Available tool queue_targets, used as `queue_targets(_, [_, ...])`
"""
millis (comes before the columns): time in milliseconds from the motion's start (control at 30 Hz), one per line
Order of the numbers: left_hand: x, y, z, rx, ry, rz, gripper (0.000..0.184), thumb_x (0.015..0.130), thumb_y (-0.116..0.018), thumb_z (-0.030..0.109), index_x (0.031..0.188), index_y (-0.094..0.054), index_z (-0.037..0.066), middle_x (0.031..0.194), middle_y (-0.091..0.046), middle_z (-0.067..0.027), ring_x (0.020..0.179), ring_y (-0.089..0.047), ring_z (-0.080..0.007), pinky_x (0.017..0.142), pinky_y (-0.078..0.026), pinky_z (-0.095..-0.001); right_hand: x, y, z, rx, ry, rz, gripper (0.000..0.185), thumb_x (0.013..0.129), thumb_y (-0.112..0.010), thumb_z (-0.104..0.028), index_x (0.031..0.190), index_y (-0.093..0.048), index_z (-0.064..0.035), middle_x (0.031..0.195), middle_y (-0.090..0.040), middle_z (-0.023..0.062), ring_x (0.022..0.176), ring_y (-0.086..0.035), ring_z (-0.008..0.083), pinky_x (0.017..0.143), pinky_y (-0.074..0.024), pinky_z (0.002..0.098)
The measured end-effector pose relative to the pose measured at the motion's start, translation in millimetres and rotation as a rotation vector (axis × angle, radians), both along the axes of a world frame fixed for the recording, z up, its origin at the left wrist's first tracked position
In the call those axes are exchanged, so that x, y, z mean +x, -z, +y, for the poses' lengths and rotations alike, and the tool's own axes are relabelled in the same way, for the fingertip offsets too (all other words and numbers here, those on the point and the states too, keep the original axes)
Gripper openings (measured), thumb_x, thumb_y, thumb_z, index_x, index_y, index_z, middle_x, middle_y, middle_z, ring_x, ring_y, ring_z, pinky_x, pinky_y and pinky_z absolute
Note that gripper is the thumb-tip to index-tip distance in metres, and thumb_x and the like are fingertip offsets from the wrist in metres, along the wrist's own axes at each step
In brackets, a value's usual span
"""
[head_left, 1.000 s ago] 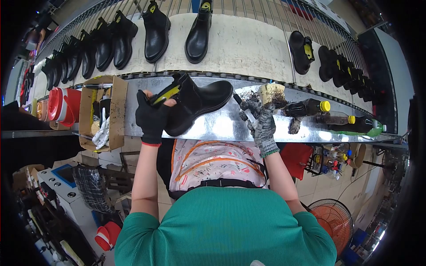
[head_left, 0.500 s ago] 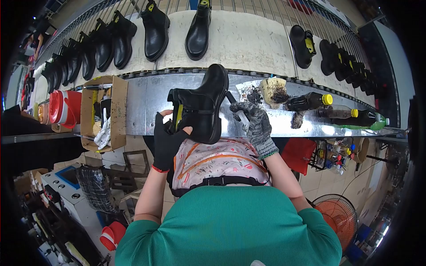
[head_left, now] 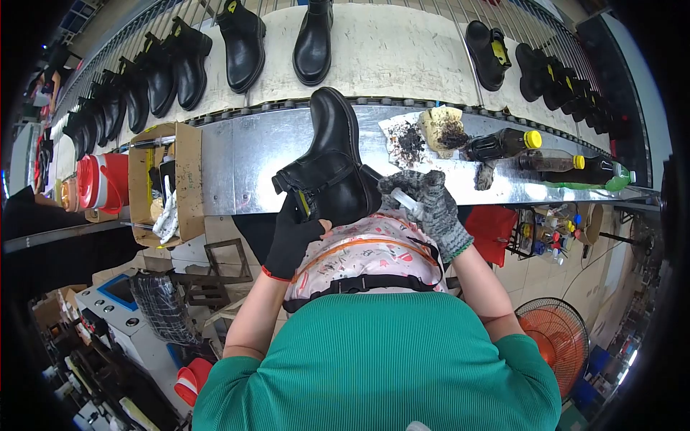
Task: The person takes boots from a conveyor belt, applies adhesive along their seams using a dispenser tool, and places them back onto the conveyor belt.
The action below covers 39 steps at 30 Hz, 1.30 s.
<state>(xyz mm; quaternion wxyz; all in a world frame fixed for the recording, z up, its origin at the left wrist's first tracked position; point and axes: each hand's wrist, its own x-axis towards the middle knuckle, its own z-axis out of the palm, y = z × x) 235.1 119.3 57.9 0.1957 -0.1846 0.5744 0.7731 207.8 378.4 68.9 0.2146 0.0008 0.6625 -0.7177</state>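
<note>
A black ankle boot (head_left: 336,154) is tilted over the near edge of the metal ledge, its toe pointing away from me. My left hand (head_left: 293,241), in a black glove with bare fingertips, grips it at the opening, where a yellow lining shows. In a grey knitted glove, my right hand (head_left: 433,212) is closed around a small tool with a white handle (head_left: 406,200) and a dark end. That dark end is at the sole's edge near the heel; whether it touches I cannot tell. Its exact kind is unclear.
Finished-looking black boots (head_left: 244,47) line the conveyor (head_left: 395,50) beyond the ledge. Right of the boot are a stained sponge (head_left: 440,126), a smeared paper (head_left: 402,142) and bottles (head_left: 496,144). A cardboard box (head_left: 188,183) and red-and-white bucket (head_left: 111,183) stand left.
The held boot has turned, its toe swinging left and its heel moving right. My right hand has shifted right and slightly toward me, the tool still in it.
</note>
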Motion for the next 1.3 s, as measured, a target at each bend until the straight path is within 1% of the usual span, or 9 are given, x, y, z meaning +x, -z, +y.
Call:
queue_targets(133, [0.4,-11.7,13.6,0.024,-0.047,-0.018,0.056,0.069,-0.065,-0.006,0.12,-0.043,-0.001,0.08,-0.057,-0.006,0.065,-0.061,-0.0144,0.06,-0.052,-0.0264,6.1,-16.7,16.6,0.488,-0.171,0.355,0.035,0.085,-0.059,-0.03,0.11,-0.064,-0.0067,0.1,-0.068,0.008,0.089,-0.065,0.02,0.083,-0.0501,0.031])
queue_targets(267, [1.0,-11.8,21.2,0.051,-0.07,-0.04,0.055,0.071,-0.064,-0.004,0.121,-0.042,0.0,0.09,-0.057,-0.008,0.074,-0.061,-0.0163,0.065,-0.056,-0.0298,23.3,-23.0,33.5,0.752,-0.281,0.473,0.044,0.094,-0.041,-0.041,0.105,-0.065,-0.0057,0.096,-0.068,0.0077,0.085,-0.065,0.02,0.077,-0.0502,0.0299])
queue_targets(333, [-0.5,-15.8,25.3,0.068,-0.064,-0.056,0.056,0.074,-0.062,-0.001,0.125,-0.041,0.002,0.1,-0.056,-0.0086,0.082,-0.061,-0.0174,0.07,-0.058,-0.0336,27.1,-57.6,22.4,0.759,-0.268,0.366,0.021,0.089,-0.052,-0.02,0.095,-0.068,-0.0072,0.091,-0.068,0.0099,0.082,-0.065,0.0244,0.075,-0.0504,0.0323])
queue_targets(800, [-19.0,-25.6,36.1,0.429,-0.235,-0.1,0.04,0.079,-0.059,-0.002,0.117,-0.047,0.003,0.101,-0.057,-0.0093,0.089,-0.062,-0.0189,0.075,-0.058,-0.0326,69.0,-38.3,17.4,0.558,0.005,0.553,0.02,0.087,-0.05,-0.009,0.092,-0.069,-0.0044,0.091,-0.068,0.0118,0.089,-0.065,0.029,0.081,-0.0502,0.0379])
queue_targets(933, [-13.6,-26.1,27.2,0.414,-0.245,-0.102,0.038,0.079,-0.056,0.0,0.116,-0.049,-0.001,0.099,-0.059,-0.0118,0.084,-0.063,-0.0199,0.072,-0.057,-0.0308,70.3,-51.0,24.4,0.182,0.129,0.162,0.021,0.092,-0.049,-0.011,0.101,-0.065,-0.0022,0.1,-0.066,0.0111,0.092,-0.064,0.0212,0.082,-0.0511,0.0311])
queue_targets(1000, [-8.9,-12.2,9.7,0.385,-0.189,-0.091,0.036,0.08,-0.054,0.005,0.115,-0.052,-0.004,0.097,-0.062,-0.0131,0.079,-0.063,-0.0197,0.074,-0.055,-0.0288,65.7,-42.6,34.7,-0.157,0.325,0.004,0.048,0.086,-0.058,-0.037,0.119,-0.052,-0.0025,0.095,-0.064,0.0137,0.067,-0.061,0.0135,0.056,-0.0485,0.022])
queue_targets(1033, [-10.8,-13.9,6.6,0.315,-0.221,-0.055,0.035,0.078,-0.055,0.008,0.112,-0.054,-0.005,0.087,-0.063,-0.0114,0.066,-0.061,-0.0168,0.062,-0.053,-0.026,63.2,-38.4,39.8,-0.326,0.432,-0.06,0.067,0.083,-0.062,-0.05,0.128,-0.045,-0.0026,0.093,-0.063,0.0151,0.055,-0.06,0.0096,0.043,-0.0472,0.0175])
queue_targets(1200, [-43.2,-42.0,-51.5,-0.109,-0.159,0.024,0.044,0.072,-0.066,0.003,0.115,-0.055,0.0,0.078,-0.063,-0.0061,0.057,-0.057,-0.0111,0.05,-0.046,-0.0206,43.9,-24.8,60.2,-0.077,0.565,-0.026,0.071,0.085,-0.065,-0.017,0.142,-0.024,-0.0117,0.088,-0.059,0.0068,0.054,-0.055,0.0076,0.039,-0.0482,0.0221])
queue_targets(1300, [-85.7,-28.3,-93.7,-0.63,0.033,0.492,0.042,0.071,-0.071,0.004,0.111,-0.061,0.0,0.084,-0.065,-0.0057,0.069,-0.058,-0.0075,0.061,-0.045,-0.0203,44.4,-12.0,52.5,0.006,0.641,-0.055,0.062,0.089,-0.058,-0.015,0.142,-0.027,-0.011,0.091,-0.058,0.0063,0.054,-0.055,0.0071,0.041,-0.0491,0.0208])
